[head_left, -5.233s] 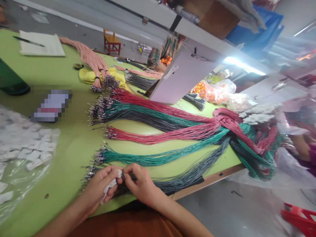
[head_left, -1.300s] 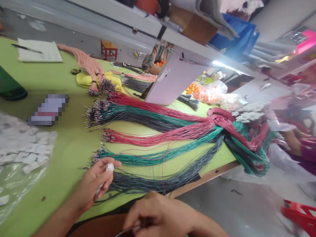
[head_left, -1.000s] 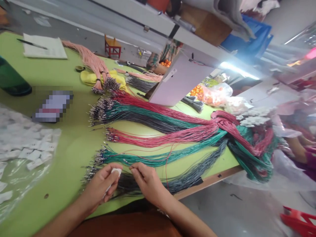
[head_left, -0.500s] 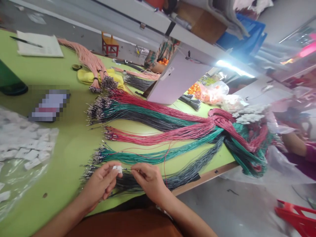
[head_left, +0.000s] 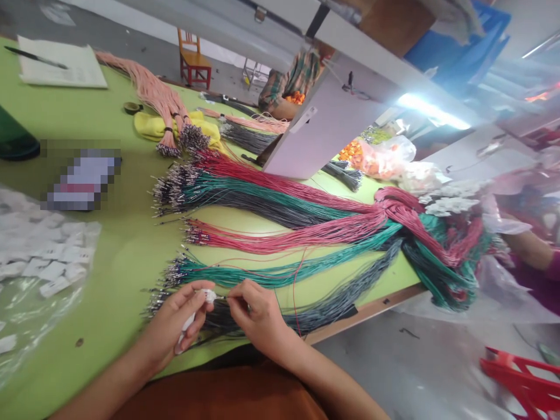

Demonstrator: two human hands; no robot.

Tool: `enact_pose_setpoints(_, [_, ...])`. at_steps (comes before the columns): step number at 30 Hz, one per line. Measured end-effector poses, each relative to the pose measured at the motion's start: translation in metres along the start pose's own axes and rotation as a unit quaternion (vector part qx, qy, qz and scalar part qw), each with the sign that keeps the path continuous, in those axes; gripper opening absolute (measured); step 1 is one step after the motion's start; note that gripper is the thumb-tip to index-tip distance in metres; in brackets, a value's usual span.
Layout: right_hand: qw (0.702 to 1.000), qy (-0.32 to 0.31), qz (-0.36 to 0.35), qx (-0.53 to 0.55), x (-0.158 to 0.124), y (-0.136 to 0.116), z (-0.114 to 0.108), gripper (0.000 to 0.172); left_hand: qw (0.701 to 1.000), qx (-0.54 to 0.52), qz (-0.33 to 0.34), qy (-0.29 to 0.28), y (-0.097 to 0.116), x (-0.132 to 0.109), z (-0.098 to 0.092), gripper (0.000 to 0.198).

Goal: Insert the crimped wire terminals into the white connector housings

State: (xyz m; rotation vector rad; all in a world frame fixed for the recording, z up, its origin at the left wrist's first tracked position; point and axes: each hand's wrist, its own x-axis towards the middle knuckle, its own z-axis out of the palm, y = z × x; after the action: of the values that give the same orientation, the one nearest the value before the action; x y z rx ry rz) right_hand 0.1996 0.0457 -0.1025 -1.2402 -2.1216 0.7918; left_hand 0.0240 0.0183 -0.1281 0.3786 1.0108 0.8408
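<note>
- White connector (head_left: 209, 295) sits pinched in your left hand (head_left: 177, 326), low over the green table (head_left: 122, 274) near its front edge.
- Your right hand (head_left: 258, 315) nips a thin wire (head_left: 227, 298) tightly, its tip at the connector, above the grey wires (head_left: 315, 315).

The small white plastic connector (head_left: 209, 295) in your left hand (head_left: 175, 326) showed pale against the flat lime-green tabletop (head_left: 122, 262). From twelve to two o'clock of it, long bundles lay in bands: rose-red wire bundle (head_left: 284, 239), teal-green wire bundle (head_left: 271, 277), dark grey wire bundle (head_left: 332, 306), all tipped silvery. At eleven o'clock, salmon-pink wires (head_left: 153, 96) crossed a pale yellow cloth (head_left: 149, 125). At nine o'clock, white plastic pieces (head_left: 48, 259) filled a clear bag. At one o'clock was a red, green and cream checked cloth (head_left: 300, 76); at four o'clock, a bright red plastic stool (head_left: 520, 379).
</note>
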Motion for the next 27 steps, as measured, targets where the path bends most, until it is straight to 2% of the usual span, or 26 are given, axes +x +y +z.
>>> enact_pose_setpoints(6, [1.000,-0.013,-0.003,-0.017,0.000,0.000,0.008,0.013,1.000,0.027,-0.004,-0.003,-0.002,0.001,0.000,0.035])
enact_pose_setpoints(11, [0.999,-0.045,-0.007,0.027,-0.003,-0.002,0.012,0.011,0.998,0.057,0.001,0.006,-0.006,0.002,0.000,0.038])
enact_pose_setpoints(15, [0.997,-0.043,0.027,0.061,-0.006,-0.001,0.014,0.009,0.999,0.052,0.006,0.003,-0.009,0.003,0.000,0.036])
enact_pose_setpoints(18, [0.998,-0.044,0.013,0.048,-0.007,-0.002,0.016,0.011,0.998,0.054,0.004,0.007,-0.010,0.003,-0.001,0.034])
enact_pose_setpoints(22, [0.996,-0.063,0.010,0.063,0.003,0.001,0.008,0.013,0.998,0.055,-0.008,0.012,-0.008,0.002,0.000,0.036])
enact_pose_setpoints(24, [0.998,-0.039,0.028,0.050,0.014,0.009,0.001,0.015,0.998,0.052,-0.013,0.011,-0.005,0.001,0.002,0.036])
enact_pose_setpoints(27, [0.997,0.026,0.055,-0.056,0.029,0.028,-0.008,0.011,0.998,0.054,-0.028,0.010,-0.001,0.000,0.004,0.034])
